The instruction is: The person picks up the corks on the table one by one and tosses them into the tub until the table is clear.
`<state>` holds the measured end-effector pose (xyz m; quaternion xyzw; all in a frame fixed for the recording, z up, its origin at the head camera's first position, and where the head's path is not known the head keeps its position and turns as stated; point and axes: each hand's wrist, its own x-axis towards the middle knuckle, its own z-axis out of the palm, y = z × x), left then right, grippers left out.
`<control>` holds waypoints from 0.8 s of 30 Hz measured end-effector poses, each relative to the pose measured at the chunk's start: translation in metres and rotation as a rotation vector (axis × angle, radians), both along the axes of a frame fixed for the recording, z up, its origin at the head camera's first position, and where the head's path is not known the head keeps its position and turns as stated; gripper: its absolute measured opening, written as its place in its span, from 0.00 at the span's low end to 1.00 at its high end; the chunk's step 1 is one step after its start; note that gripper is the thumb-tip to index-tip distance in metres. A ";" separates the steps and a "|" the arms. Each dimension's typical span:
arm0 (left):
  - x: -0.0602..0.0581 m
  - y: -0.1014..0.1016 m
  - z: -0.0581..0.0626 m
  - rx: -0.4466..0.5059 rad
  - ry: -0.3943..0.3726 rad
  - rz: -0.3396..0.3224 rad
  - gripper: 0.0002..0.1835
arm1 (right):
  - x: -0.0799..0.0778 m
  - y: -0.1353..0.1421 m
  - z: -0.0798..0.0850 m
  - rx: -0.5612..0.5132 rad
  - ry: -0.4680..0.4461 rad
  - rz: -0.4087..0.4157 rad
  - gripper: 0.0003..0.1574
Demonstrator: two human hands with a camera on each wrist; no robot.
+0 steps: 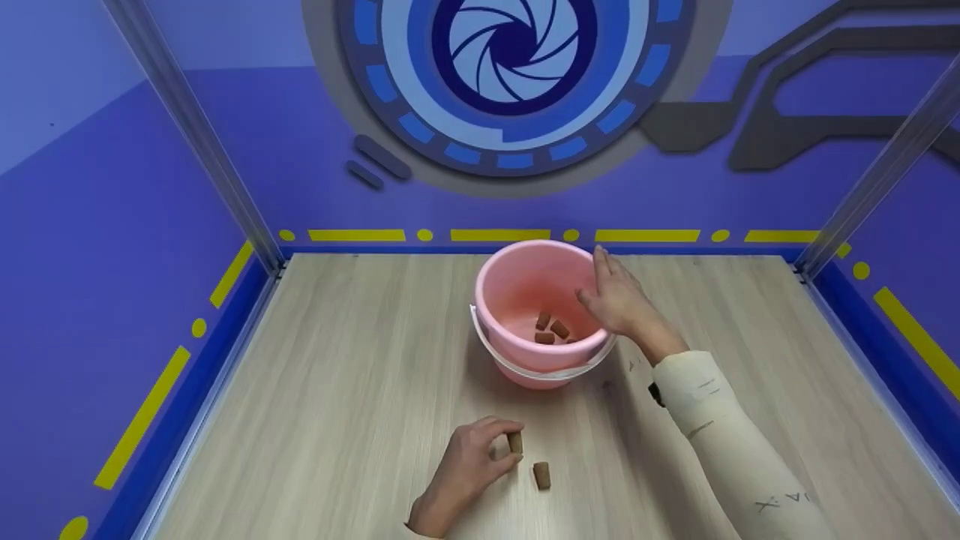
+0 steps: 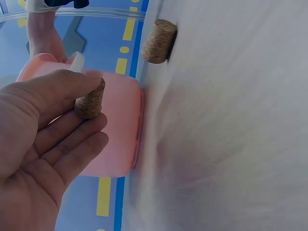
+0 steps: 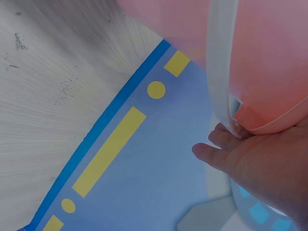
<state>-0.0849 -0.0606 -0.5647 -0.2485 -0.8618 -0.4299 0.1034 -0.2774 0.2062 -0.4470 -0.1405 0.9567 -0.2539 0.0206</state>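
Note:
My left hand (image 1: 463, 465) pinches a small brown cork (image 2: 90, 103) between thumb and fingertips, just above the table. Close by, a second cork (image 1: 541, 475) stands on the tabletop to the right of that hand. A pink bucket (image 1: 517, 360) is upright farther back, its white handle (image 1: 559, 373) hanging down at the front. Several corks (image 1: 559, 328) lie on the bucket's floor. At the bucket's right rim, my right hand (image 1: 622, 300) holds on, thumb over the inside and fingers (image 3: 211, 156) outside beside the handle's end.
The wood-grain table (image 1: 360, 390) is bounded by a blue back wall (image 1: 262, 165) with yellow marks and by side walls. Metal posts (image 1: 202, 142) rise at both back corners. The bucket stands near the table's back edge.

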 end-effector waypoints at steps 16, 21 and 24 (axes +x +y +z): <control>-0.009 0.005 0.019 0.066 0.038 0.029 0.20 | 0.001 -0.001 0.001 0.003 -0.020 -0.013 0.54; -0.013 0.008 0.025 0.099 0.053 0.029 0.21 | 0.000 -0.001 0.001 0.005 -0.017 -0.008 0.55; -0.015 0.009 0.029 0.115 0.069 0.028 0.22 | 0.000 -0.001 0.001 0.005 -0.017 -0.007 0.54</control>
